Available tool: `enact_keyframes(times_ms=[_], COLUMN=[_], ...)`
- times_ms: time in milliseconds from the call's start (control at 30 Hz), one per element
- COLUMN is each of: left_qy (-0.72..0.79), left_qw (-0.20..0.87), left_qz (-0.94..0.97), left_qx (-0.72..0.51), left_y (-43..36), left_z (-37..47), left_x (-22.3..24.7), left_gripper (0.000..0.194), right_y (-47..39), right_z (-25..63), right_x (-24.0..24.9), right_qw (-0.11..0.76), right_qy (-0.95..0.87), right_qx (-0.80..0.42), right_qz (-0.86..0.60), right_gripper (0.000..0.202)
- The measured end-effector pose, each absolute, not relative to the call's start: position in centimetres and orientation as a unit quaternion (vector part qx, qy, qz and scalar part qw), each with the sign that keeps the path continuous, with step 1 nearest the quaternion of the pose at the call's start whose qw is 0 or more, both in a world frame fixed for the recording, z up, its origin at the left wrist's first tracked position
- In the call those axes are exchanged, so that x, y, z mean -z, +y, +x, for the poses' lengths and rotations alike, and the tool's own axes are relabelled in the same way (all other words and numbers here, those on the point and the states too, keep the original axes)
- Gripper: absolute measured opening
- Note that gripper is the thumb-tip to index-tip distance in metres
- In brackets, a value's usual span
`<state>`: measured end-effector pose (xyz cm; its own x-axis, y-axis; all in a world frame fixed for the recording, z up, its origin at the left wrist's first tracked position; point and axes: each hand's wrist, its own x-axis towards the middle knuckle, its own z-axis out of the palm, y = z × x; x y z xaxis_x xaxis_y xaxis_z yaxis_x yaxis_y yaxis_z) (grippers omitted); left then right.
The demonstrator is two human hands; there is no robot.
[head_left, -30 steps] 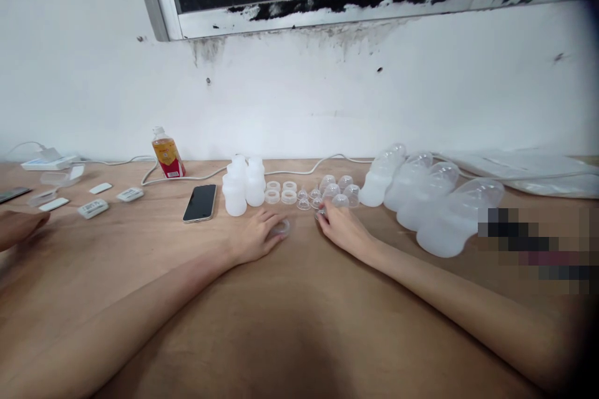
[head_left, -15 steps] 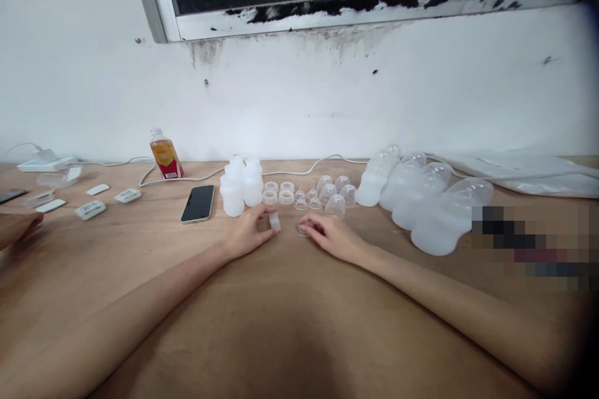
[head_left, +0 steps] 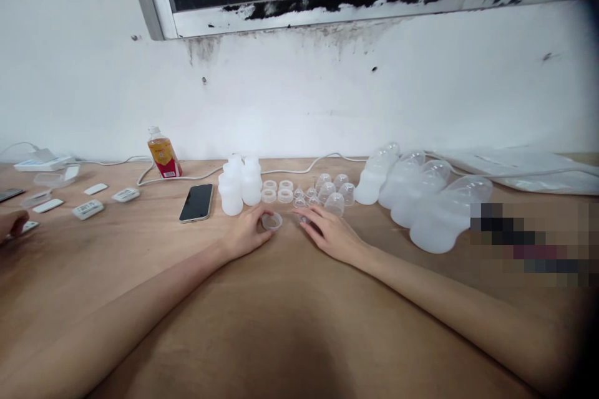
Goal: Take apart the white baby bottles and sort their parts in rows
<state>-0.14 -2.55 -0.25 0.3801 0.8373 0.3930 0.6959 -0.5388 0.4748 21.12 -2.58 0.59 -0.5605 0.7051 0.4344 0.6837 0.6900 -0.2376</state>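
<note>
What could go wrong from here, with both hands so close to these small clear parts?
The left hand seems to have the clear ring only by its edge, so it might slip. The right hand reaches in beside the clear teats; a sideways brush could scatter them. The nearest clear dome stands just beyond its knuckles and could get bumped.

Smooth clear plastic ring (head_left: pixel 272 221) — matt wood tabletop (head_left: pixel 281 312).

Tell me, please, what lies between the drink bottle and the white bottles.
The head view shows a phone and a stretch of cable between the drink bottle and white bottles.
</note>
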Motion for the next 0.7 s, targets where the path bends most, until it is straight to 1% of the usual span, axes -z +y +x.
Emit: enact_keyframes(times_ms=[167,267,433,533,600,700], left_qy=[0.449,0.448,0.420,0.402,0.394,0.390], left_qw=[0.118,0.122,0.133,0.153,0.164,0.158], left_qz=[0.833,0.834,0.839,0.838,0.834,0.827], left_qx=[-0.300,-0.297,-0.320,-0.335,-0.351,-0.373], left_y=[-2.6,-2.6,-2.8,-2.8,-2.7,-2.6], left_z=[-0.2,-0.3,-0.1,0.6,1.1,1.7], left_x=[0.4,0.5,0.4,0.3,0.3,0.5], left_gripper=[0.042,0.043,0.047,0.052,0.052,0.050], right_y=[-2.3,-1.9,-1.9,-2.1,-2.2,-2.1], right_z=[21.3,21.5,21.2,20.8,20.6,20.4], right_x=[-0.1,0.3,0.1,-0.1,-0.1,0.1], right_qw=[0.299,0.317,0.363,0.389,0.376,0.320], right_qy=[-0.865,-0.849,-0.836,-0.843,-0.864,-0.902], right_qx=[-0.047,-0.062,-0.019,0.005,0.032,0.075], right_qz=[-0.400,-0.419,-0.411,-0.371,-0.334,-0.279], right_gripper=[0.035,0.033,0.020,0.023,0.030,0.039])
